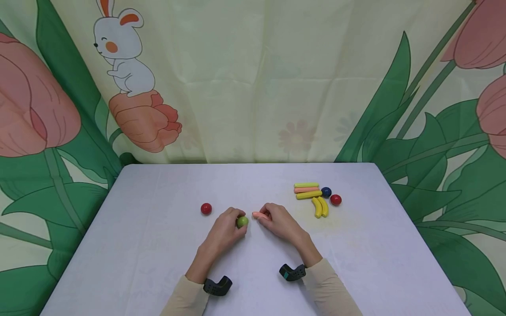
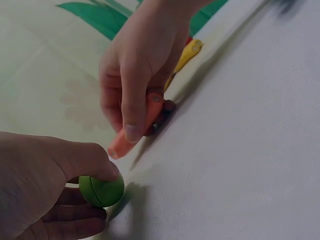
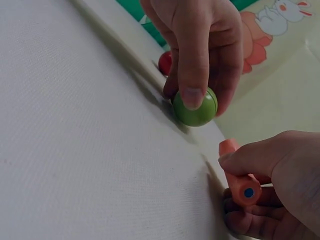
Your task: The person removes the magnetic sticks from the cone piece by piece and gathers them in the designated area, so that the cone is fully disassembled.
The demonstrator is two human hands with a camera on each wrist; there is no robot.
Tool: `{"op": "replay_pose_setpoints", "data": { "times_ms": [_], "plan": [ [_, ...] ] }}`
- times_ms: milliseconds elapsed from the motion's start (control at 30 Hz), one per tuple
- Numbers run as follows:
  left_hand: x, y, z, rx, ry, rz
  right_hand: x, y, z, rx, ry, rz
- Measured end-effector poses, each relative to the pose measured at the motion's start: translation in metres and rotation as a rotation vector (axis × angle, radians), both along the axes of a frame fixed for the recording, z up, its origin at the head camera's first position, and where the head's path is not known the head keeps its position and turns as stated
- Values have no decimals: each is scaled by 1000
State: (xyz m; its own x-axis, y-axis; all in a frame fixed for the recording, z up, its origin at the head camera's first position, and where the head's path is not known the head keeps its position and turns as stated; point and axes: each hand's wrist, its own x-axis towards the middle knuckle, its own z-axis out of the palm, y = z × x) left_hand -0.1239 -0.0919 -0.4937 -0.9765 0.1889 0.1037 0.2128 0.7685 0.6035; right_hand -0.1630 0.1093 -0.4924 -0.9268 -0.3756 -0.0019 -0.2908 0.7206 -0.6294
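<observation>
Between the thumb and fingers of my left hand (image 1: 225, 230) is a green ball (image 1: 242, 221). In the right wrist view a thin seam runs round this ball (image 3: 197, 114). My right hand (image 1: 283, 223) pinches a short salmon-orange stick (image 1: 258, 215), its thumb laid along the side. One end of the stick (image 3: 241, 186) carries a round blue spot, seen in the right wrist view. The stick's other end points toward the green ball, with a small gap between them. Both hands are low over the white table, near its middle.
A red ball (image 1: 206, 209) lies left of my left hand. Back right, a group holds a yellow-green stick (image 1: 306, 185), an orange stick (image 1: 306, 190), a yellow stick (image 1: 309, 195), two curved yellow pieces (image 1: 317, 207), a dark blue ball (image 1: 326, 192) and another red ball (image 1: 336, 200).
</observation>
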Motion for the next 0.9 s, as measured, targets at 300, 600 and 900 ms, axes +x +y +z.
{"op": "replay_pose_setpoints", "data": {
  "times_ms": [300, 600, 900],
  "plan": [
    [-4, -7, -2, -35, 83, 143, -2, 7, 0, 17, 63, -95],
    [-9, -17, -5, 12, 118, 232, -6, 17, 2, 129, 84, -198],
    [-11, -21, -9, 26, 162, 245, -10, 20, -3, 171, 99, -208]
  ]
}}
